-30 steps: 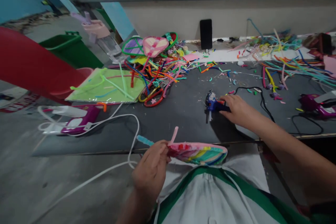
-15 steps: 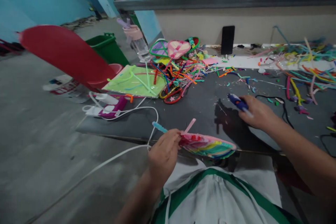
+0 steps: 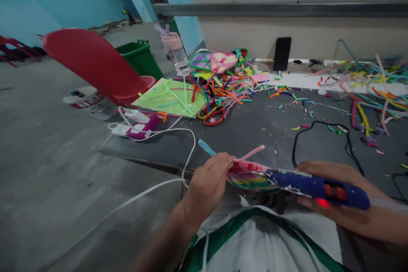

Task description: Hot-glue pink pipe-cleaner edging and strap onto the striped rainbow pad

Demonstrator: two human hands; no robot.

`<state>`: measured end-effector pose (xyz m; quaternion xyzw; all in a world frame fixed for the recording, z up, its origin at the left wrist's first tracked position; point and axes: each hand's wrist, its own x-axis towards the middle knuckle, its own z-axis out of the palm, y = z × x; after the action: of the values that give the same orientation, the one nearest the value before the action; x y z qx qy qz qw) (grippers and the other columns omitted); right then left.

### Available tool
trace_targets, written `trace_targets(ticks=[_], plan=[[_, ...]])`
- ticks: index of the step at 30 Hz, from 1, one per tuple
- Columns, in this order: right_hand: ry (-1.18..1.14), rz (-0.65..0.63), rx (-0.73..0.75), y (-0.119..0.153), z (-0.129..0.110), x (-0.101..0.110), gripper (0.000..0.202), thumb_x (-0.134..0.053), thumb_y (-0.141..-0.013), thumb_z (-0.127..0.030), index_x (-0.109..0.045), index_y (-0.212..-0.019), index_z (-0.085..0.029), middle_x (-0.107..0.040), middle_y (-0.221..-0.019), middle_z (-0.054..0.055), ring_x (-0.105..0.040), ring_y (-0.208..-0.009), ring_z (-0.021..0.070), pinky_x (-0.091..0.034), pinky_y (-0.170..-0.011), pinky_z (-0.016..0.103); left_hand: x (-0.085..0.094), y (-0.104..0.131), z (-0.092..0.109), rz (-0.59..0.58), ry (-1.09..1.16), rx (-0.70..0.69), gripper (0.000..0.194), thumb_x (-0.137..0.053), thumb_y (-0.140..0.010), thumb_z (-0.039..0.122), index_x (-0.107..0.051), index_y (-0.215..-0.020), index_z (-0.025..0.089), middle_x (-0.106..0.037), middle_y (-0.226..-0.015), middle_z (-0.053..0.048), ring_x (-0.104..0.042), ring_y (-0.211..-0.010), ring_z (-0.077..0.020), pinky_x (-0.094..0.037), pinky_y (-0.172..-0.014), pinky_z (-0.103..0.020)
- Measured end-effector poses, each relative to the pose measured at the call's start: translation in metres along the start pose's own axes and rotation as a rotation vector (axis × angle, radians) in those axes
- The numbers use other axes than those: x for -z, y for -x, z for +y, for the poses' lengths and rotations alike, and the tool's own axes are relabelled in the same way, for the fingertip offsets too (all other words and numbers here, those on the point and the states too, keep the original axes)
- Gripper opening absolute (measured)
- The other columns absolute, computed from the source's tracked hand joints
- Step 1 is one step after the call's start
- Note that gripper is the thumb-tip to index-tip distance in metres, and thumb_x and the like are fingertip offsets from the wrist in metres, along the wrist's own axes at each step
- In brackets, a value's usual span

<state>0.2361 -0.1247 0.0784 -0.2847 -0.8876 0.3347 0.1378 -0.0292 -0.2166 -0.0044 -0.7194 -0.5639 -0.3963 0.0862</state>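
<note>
My left hand [image 3: 207, 185] is closed on the left end of a rainbow-striped pipe-cleaner craft [image 3: 250, 182] with a pink edge, at the table's front edge. From near its fingers a pink pipe cleaner [image 3: 251, 153] sticks out to the right and a light-blue pipe cleaner [image 3: 206, 148] to the upper left. My right hand [image 3: 338, 171] grips a blue hot glue gun [image 3: 298, 183] with a glowing red light. The gun's nozzle points left, at or just above the craft's pink and red part; whether it touches I cannot tell. The gun hides the craft's right end.
Pipe cleaners [image 3: 229, 89] lie heaped at the back, by a green plastic packet [image 3: 178, 100] and red-handled scissors [image 3: 213, 118]. A phone [image 3: 282, 54] leans on the wall. A black cord [image 3: 295, 144] loops at right; a white cable [image 3: 194, 140] crosses the table's left edge. A bottle [image 3: 178, 53] stands behind.
My right hand has brought the glue gun from over the table down and left to the craft. The craft stays in my left hand. The view has shifted slightly.
</note>
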Motion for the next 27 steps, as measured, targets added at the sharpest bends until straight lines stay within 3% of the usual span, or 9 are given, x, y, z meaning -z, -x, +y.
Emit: trace_targets(ticks=[7, 15, 27], plan=[[0.065, 0.027, 0.025, -0.006, 0.002, -0.006, 0.022, -0.065, -0.081, -0.040, -0.061, -0.072, -0.021, -0.062, -0.066, 0.003, -0.060, -0.056, 0.0147, -0.045, -0.050, 0.024, 0.001, 0.001, 0.005, -0.046, 0.021, 0.011, 0.027, -0.048, -0.091, 0.008, -0.062, -0.112, 0.016, -0.071, -0.103, -0.008, -0.067, -0.101, -0.0169, -0.056, -0.091, -0.030], [0.099, 0.032, 0.093, -0.008, 0.009, -0.009, 0.025, -0.063, -0.085, -0.040, -0.055, -0.070, -0.021, -0.055, -0.065, 0.000, -0.054, -0.055, 0.0126, -0.040, -0.051, 0.024, 0.000, -0.002, 0.009, -0.017, 0.002, -0.031, 0.025, -0.052, -0.089, 0.006, -0.062, -0.110, 0.014, -0.072, -0.101, -0.008, -0.067, -0.100, -0.0156, -0.055, -0.092, -0.027], [0.197, -0.008, 0.006, -0.011, 0.014, -0.011, 0.030, -0.061, -0.085, -0.046, -0.054, -0.070, -0.021, -0.056, -0.069, 0.001, -0.055, -0.060, 0.0138, -0.040, -0.055, 0.025, -0.003, -0.001, 0.010, -0.009, 0.037, -0.027, 0.024, -0.053, -0.089, 0.006, -0.061, -0.110, 0.015, -0.072, -0.101, -0.007, -0.067, -0.100, -0.0142, -0.055, -0.091, -0.025]])
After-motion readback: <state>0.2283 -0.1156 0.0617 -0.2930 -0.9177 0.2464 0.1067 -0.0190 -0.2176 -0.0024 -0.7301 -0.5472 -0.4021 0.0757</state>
